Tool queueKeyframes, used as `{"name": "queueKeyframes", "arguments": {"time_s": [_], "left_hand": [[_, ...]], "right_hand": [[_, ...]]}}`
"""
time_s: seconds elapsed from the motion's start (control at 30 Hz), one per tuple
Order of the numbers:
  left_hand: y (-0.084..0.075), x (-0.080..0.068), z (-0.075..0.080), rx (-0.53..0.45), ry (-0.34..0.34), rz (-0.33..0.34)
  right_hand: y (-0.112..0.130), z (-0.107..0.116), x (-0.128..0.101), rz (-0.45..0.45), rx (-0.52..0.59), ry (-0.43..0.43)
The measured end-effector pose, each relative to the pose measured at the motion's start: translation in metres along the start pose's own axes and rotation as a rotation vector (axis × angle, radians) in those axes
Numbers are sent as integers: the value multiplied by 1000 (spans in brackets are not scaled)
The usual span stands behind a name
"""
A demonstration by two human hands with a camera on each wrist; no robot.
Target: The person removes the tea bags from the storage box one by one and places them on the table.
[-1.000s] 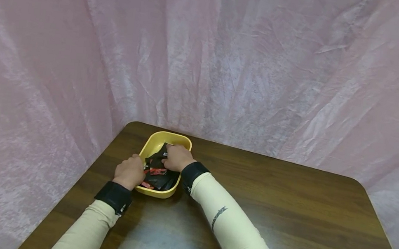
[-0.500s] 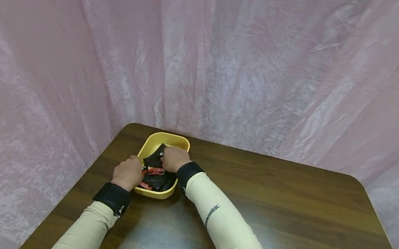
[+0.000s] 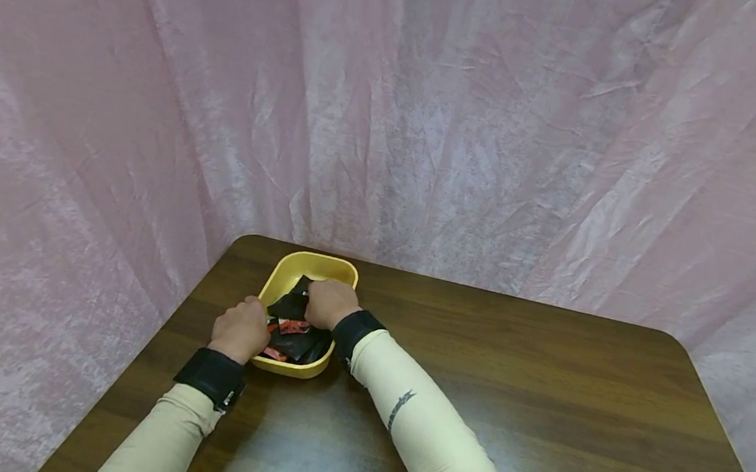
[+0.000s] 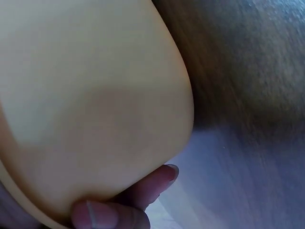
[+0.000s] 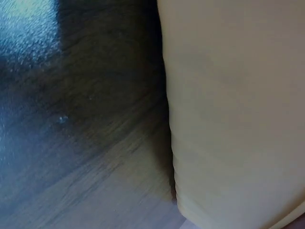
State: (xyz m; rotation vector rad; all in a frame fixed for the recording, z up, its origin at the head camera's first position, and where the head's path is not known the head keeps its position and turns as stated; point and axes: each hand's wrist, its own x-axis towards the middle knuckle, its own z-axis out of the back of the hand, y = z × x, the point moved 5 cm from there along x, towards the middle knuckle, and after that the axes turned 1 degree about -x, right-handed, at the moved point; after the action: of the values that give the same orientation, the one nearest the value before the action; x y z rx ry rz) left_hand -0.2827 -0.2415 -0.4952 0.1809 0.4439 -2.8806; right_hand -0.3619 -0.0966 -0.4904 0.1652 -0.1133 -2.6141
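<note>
A yellow plastic tub (image 3: 307,371) stands near the table's far left corner. Inside it lie several black packets (image 3: 294,345), some with red printed ends. My left hand (image 3: 241,329) grips the tub's left rim. In the left wrist view, its fingertips (image 4: 100,215) bend round the edge of the tub. My right hand (image 3: 331,305) reaches over the right rim, down among the packets. Its fingertips are hidden behind the hand, so what they hold does not show. The tub's outer wall (image 5: 238,105) fills the right side of the right wrist view.
The tub rests on a dark brown wooden table (image 3: 509,378) with rounded corners. A pink velvet curtain (image 3: 393,112) hangs behind the table and along its left side. Light glares off the table's near part.
My right hand has sunk a little lower and nearer among the packets, and its fingers have gone out of sight. My left hand keeps its grip on the rim.
</note>
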Motion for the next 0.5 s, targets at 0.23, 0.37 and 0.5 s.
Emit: {"name": "queueKeyframes", "arguments": {"time_s": [0.23,0.37,0.5], "left_hand": [[0,0,1,3,6,-5],[0,-1,0,2,5,-4],[-1,-1,0,-3,-4,-6]], "right_hand": [[-1,-5,5,-23,-14,-11],[-2,-6,5,-34,-17,-29],[-2,-6,4,-43,-23,-40]]}}
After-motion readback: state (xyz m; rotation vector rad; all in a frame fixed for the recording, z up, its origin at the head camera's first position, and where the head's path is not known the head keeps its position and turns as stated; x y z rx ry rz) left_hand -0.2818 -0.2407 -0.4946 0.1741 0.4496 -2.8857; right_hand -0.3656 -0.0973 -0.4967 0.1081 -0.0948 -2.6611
